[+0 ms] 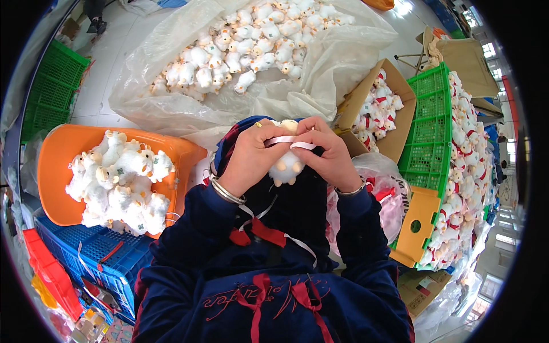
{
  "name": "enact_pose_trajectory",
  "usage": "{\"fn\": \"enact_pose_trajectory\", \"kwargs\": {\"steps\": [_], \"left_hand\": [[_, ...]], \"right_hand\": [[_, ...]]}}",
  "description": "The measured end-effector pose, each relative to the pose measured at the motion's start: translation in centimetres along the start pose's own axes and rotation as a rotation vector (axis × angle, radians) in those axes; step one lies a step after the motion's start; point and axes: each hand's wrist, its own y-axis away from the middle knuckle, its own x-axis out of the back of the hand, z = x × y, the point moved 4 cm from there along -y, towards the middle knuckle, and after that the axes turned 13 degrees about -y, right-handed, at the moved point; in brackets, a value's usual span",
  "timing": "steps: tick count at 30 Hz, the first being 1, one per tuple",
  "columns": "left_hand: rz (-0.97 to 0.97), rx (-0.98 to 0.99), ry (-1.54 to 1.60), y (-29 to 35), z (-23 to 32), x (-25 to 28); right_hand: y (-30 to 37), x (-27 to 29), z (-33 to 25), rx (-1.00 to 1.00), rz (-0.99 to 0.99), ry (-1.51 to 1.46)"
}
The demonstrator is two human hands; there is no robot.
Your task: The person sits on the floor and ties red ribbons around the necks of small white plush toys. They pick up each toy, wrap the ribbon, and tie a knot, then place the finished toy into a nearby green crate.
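A small white plush animal (285,168) with pale stubby feet sits upright in front of my lap, between my two hands. A pale pink ribbon (279,140) runs across it just below its head. My left hand (250,158) is closed, with fingers and thumb pinching the ribbon at the toy's left side. On the other side my right hand (327,152) pinches the same ribbon, whose short end (303,146) sticks out by the fingers. Part of the toy's head and sides is hidden behind my fingers. Loose red ribbon pieces (267,233) and white strips lie on my dark lap.
To the left, an orange plastic chair (52,171) bears several white plush animals (123,177), beside a blue crate (128,257). Ahead, a plastic sheet (137,94) holds a large heap of them. A cardboard box (405,123) and green crate (423,114) with red-ribboned toys stand right.
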Motion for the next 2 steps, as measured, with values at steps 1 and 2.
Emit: {"fn": "enact_pose_trajectory", "kwargs": {"steps": [1, 2], "left_hand": [[-0.019, 0.018, 0.024, -0.07, -0.17, -0.07], [-0.032, 0.029, 0.0, -0.19, -0.39, -0.04]], "right_hand": [[-0.05, 0.02, 0.23, 0.014, -0.016, -0.004], [-0.19, 0.03, 0.34, 0.032, -0.029, 0.017]]}}
